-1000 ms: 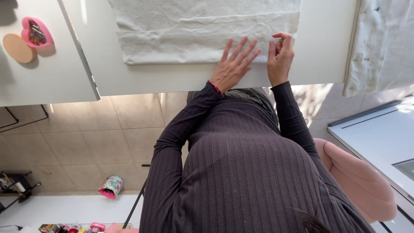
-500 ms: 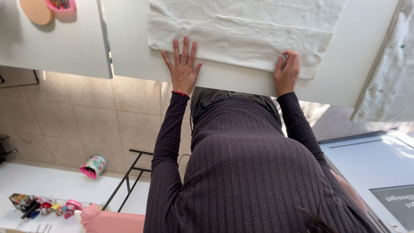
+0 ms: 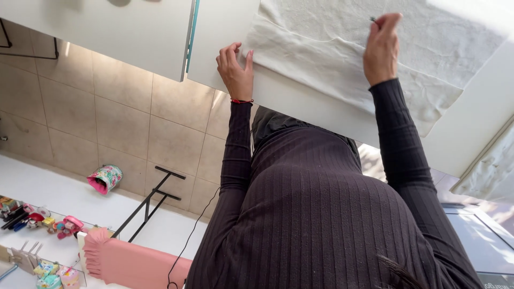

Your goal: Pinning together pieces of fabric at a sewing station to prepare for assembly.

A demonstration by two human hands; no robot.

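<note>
At the far left we are seeing a white shelf point(image 3: 48, 214) crowded with small, brightly coloured packages and clips, too small for us to tell apart, and a floral pouch point(image 3: 105, 178) with a pink opening is lying on its side just above them against the tan floor tiles point(image 3: 123, 123). A pink ruffled cushion point(image 3: 128, 262) is sitting at the bottom edge, with a black metal stand point(image 3: 150, 200) and a thin black cord point(image 3: 187, 241) running beside it. Moving right, we are looking along our dark ribbed sleeves to the white table point(image 3: 214, 37). Our left hand point(image 3: 235, 72), with a red band at the wrist, is curling its fingers over the near left corner of the white cloth point(image 3: 342, 59) and gripping it against the table edge. The cloth is lying spread flat on the table, wrinkled, reaching from that corner across to the right. Our right hand point(image 3: 381, 45) is resting on the cloth farther in, thumb and fingertips pinched narrowly together on a small dark object we cannot identify. At the far right another pale cloth point(image 3: 490, 171) is hanging off the table's side.
</note>
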